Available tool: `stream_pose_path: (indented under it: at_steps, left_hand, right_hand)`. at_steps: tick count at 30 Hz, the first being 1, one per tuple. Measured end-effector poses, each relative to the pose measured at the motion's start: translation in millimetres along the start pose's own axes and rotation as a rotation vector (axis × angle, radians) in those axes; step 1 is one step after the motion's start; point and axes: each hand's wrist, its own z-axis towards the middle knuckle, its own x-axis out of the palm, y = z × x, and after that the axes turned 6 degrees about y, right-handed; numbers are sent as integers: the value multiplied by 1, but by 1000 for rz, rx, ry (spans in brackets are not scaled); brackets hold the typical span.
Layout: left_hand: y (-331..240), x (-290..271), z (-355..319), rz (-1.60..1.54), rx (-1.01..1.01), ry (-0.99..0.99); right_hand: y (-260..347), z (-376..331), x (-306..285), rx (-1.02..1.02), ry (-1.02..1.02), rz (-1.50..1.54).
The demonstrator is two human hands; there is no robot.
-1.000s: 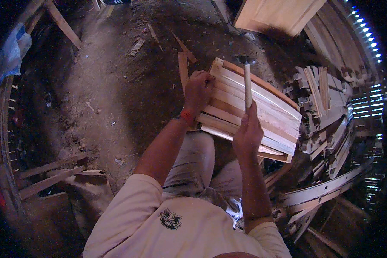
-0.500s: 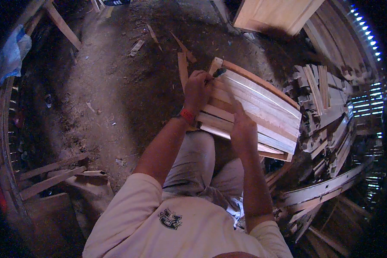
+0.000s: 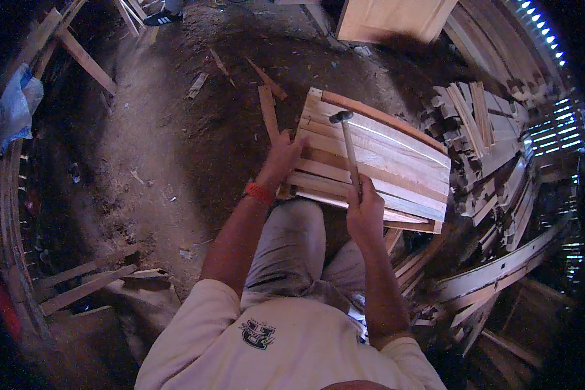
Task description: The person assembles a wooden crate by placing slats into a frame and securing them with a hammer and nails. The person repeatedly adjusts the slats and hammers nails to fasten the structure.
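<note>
A slatted wooden panel (image 3: 377,156) lies tilted in front of me, its near side by my knees. Its pale and brown boards run lengthwise, with a reddish-brown strip along the far edge. My right hand (image 3: 365,205) is closed round the lower handle of a hammer (image 3: 350,148). The dark hammer head hangs over the panel near its far left corner. At the panel's left end, my left hand (image 3: 285,156) grips the edge, with some fingers hidden. A small dark mark, perhaps a nail, shows on the boards above that hand.
Stacked wood offcuts (image 3: 481,130) crowd the right side, with a long curved board (image 3: 500,270) nearer me. A pale wooden panel (image 3: 393,19) stands at the far side. Loose wood strips (image 3: 266,107) lie on the dirt floor (image 3: 149,143). Someone's shoe (image 3: 162,18) shows at far left.
My left hand has moved from the panel's far left corner down its left end. The hammer has swung more upright, its head shifting slightly right and nearer. The view has shifted a little.
</note>
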Motion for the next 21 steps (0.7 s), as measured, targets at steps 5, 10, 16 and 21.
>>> stream_pose_path:
  at_steps: [5,10,16,21]
  left_hand:
    - [26,0,15,269,-10,-82]
    - [-3,6,-7,62,-180,-127]
    - [0,6,-18,336,50,-186]
    - [-19,8,-18,303,-50,-95]
  right_hand:
    - [31,17,-2,-185,-137,18]
    - [25,23,8,-1,51,-162]
    - [52,18,-4,-112,-119,-41]
    - [26,22,13,-80,139,-230]
